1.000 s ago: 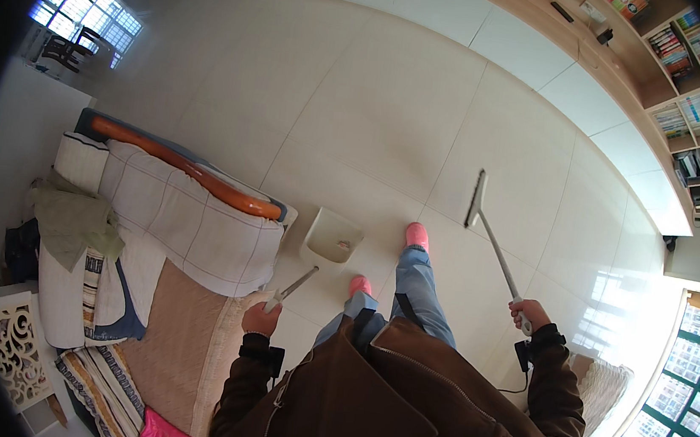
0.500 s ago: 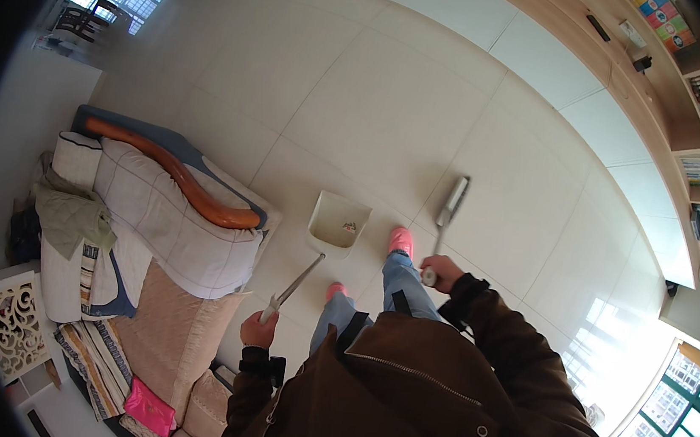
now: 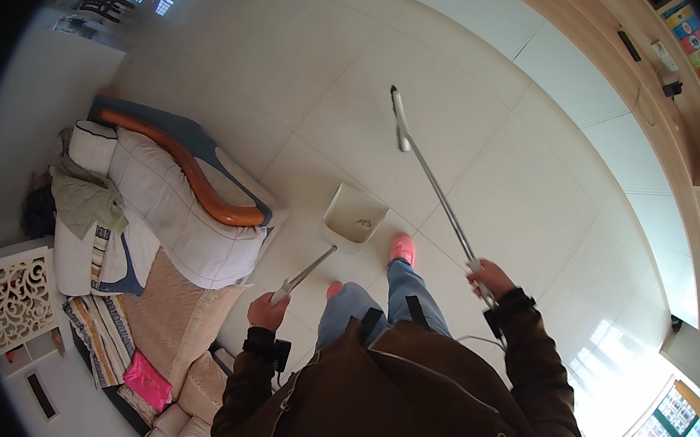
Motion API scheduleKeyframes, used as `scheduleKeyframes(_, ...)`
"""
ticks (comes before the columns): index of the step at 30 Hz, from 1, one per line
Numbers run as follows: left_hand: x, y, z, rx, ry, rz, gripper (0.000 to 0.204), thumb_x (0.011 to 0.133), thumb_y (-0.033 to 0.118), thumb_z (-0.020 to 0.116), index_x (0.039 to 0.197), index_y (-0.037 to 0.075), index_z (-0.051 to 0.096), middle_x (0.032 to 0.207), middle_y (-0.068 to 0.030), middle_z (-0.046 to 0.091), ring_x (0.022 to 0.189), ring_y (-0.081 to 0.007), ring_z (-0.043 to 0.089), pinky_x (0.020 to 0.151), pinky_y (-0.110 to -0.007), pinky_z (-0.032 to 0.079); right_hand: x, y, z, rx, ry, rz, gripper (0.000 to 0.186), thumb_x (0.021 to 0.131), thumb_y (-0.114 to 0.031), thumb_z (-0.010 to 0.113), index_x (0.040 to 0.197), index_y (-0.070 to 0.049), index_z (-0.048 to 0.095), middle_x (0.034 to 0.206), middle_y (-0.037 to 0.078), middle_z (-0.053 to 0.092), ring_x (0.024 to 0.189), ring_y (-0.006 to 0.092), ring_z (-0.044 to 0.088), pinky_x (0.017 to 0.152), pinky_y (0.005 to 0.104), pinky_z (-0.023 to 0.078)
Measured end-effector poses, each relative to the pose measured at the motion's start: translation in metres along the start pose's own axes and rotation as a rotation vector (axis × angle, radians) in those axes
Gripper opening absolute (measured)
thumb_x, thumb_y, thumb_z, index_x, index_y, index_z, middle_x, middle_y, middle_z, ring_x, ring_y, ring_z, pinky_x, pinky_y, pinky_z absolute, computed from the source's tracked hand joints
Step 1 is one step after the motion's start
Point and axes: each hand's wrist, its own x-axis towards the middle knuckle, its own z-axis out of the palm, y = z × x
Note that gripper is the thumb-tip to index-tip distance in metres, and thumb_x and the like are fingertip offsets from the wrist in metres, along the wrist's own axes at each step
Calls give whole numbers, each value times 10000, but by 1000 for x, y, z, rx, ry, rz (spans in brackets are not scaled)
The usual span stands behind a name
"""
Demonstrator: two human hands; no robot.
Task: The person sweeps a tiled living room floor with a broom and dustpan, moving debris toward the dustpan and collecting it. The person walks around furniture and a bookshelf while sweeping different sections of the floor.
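Head view: my left hand [image 3: 269,311] grips the dustpan [image 3: 355,216] handle, pan flat on the tiled floor [image 3: 313,87] by my pink shoe [image 3: 402,248]; my right hand [image 3: 490,278] is closed on the broom [image 3: 431,176]. I judge short strokes toward the pan's lip work best. Half a second ago the broom sat close by the shoe; now it reaches far out.

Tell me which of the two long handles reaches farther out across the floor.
The broom handle in the right hand: it stretches far over the tiles to a narrow head. The dustpan handle in the left hand is shorter, ending at the pale dustpan near the feet.
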Motion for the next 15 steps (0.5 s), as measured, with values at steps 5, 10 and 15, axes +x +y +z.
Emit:
scheduleKeyframes(5, 34, 29, 7, 30, -20, 99, 364, 654, 409, 581, 753, 60, 610, 653, -143, 577, 628, -315, 559, 557, -385, 441, -117, 53, -43, -159, 406, 163, 220, 672, -55, 542, 872, -15, 460, 539, 34, 421, 377, 119, 422, 328, 260, 364)
scheduleKeyframes(10, 64, 59, 7, 28, -36, 175, 373, 654, 414, 580, 771, 61, 613, 652, -142, 577, 628, -306, 562, 558, -373, 443, -149, 103, -74, 43, 561, 296, 175, 671, -41, 538, 816, -11, 443, 545, 44, 436, 379, 136, 434, 332, 284, 379)
scheduleKeyframes(15, 88, 84, 0, 25, -55, 217, 367, 659, 413, 579, 787, 72, 617, 673, -131, 588, 643, -294, 570, 576, -359, 447, -117, 125, -116, 362, 624, 202, 143, 694, -61, 518, 582, -12, 444, 480, 56, 434, 373, 151, 438, 348, 279, 385)
